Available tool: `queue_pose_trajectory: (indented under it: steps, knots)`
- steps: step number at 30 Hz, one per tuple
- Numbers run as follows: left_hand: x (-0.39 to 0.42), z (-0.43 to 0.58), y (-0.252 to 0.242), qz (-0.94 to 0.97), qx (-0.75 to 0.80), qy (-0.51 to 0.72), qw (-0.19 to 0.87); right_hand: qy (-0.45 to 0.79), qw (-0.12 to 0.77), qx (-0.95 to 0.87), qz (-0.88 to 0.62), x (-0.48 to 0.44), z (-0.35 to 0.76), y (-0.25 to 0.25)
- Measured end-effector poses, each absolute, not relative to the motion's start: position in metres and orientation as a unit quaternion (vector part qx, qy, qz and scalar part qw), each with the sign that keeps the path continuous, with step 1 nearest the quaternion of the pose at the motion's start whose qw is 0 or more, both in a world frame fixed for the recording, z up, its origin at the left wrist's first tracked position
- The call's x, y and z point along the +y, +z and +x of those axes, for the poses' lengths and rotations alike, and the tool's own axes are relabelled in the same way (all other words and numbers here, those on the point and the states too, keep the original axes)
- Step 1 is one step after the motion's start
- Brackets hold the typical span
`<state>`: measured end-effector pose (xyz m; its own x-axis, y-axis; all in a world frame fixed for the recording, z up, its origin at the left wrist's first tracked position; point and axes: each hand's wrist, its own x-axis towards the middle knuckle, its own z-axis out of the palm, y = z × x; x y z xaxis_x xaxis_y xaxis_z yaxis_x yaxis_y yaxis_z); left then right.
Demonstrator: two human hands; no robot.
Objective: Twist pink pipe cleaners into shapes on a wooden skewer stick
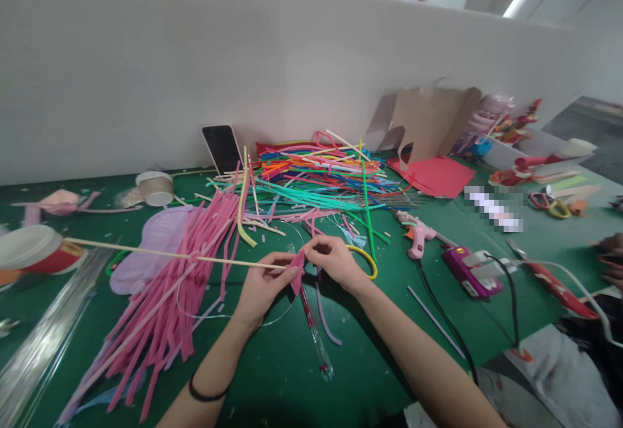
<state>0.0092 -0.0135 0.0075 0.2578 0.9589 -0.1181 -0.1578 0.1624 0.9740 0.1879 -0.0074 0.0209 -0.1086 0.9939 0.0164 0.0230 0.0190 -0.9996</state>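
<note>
My left hand is closed, fingers pinching a small pointed pink piece that looks like folded fuzzy strip. A long pale thin stick reaches from the far left to the fingers of this hand; whether they grip it too I cannot tell. My right hand pinches the upper edge of the same pink piece. Below the hands lies a slim red item in a clear wrapper. Beside my right hand a yellow loop handle shows. Left of my hands rests a bundle of pink fuzzy strips.
A pile of coloured pipe cleaners lies at the back, beside a leaning phone. To the right are a pink glue gun, a purple power strip with cords, and red sheets. A lidded cup lies far left.
</note>
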Motion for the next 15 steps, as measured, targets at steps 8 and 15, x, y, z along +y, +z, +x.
queue_pose_trajectory:
  steps: [8, 15]
  knots:
    - [-0.0139, 0.0096, 0.0080, 0.459, 0.406, 0.443, 0.654, 0.530, 0.450, -0.553, -0.458, -0.0081, 0.1897, 0.0219]
    - [-0.0124, 0.0100, 0.0062, 0.453, 0.406, 0.438, 0.662, 0.528, 0.472, -0.536, -0.460, -0.0084, 0.1862, 0.0185]
